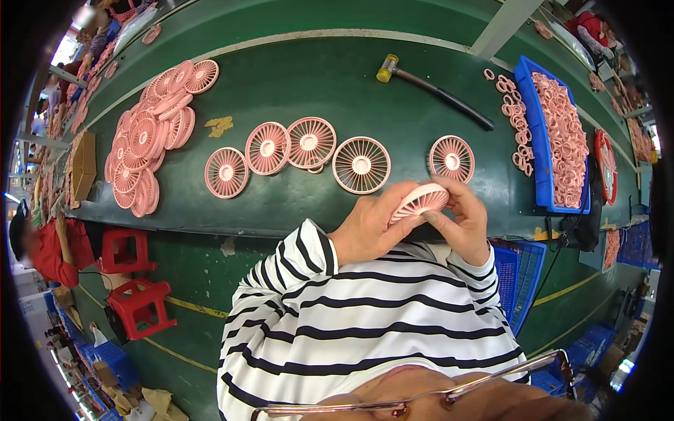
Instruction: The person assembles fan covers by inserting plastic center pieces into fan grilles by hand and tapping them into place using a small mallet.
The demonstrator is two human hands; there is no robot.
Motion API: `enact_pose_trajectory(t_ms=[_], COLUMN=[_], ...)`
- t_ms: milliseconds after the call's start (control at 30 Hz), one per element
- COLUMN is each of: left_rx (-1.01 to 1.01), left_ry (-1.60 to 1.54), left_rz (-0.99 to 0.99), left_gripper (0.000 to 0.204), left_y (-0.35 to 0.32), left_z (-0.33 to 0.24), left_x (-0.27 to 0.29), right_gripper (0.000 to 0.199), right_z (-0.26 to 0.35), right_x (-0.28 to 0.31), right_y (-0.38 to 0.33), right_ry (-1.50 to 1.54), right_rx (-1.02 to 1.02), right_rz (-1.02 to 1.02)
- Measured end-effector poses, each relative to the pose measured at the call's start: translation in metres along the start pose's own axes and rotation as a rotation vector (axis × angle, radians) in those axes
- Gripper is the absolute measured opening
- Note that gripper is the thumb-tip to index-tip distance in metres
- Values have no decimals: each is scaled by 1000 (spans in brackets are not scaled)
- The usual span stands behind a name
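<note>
Close to my body, above the table's near edge, a pink round fan grille [425, 202] is gripped from both sides and tilted on its edge. My left hand [374, 223] has its thumb and fingers on the grille's left side. My right hand [463, 216] pinches the right side, fingers behind and thumb in front. Just beyond my right hand lies a single pink fan grille [451, 158]. To its left, several more lie in a loose row, among them one grille [361, 165] with a pale round hub. Whether a small ring is between my fingers is hidden.
A pile of pink grilles [144, 137] covers the table's left. A mallet [439, 91] with a yellowish head lies at the far side. On the right, a blue crate [543, 140] holds pink rings [562, 140], with loose rings [516, 116] beside it. Red stools [140, 309] stand lower left.
</note>
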State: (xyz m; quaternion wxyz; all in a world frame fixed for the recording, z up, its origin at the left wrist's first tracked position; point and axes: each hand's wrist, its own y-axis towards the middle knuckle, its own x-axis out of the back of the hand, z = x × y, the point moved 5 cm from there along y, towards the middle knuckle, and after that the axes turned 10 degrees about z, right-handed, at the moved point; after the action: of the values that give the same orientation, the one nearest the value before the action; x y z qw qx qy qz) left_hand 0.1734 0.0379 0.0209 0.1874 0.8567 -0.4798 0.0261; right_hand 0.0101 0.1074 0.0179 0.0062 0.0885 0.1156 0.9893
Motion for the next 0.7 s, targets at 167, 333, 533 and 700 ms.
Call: enact_pose_trajectory(t_ms=[167,333,533,700], left_rx=[-86,-110,323,313], left_ry=[151,610,987,1032], left_rz=[54,-35,74,90], left_gripper=[46,65,72,54], left_y=[3,-1,-29,-38], left_z=[-5,-8,17,34], left_x=[-4,44,127,140], right_gripper=[41,27,27,26], right_z=[5,27,-10,11], right_x=[9,43,81,24], right_y=[0,2,-1,32], right_ry=[-156,-790,-1037,-922], right_rx=[57,156,28,175], right_rz=[76,-325,-371,-222])
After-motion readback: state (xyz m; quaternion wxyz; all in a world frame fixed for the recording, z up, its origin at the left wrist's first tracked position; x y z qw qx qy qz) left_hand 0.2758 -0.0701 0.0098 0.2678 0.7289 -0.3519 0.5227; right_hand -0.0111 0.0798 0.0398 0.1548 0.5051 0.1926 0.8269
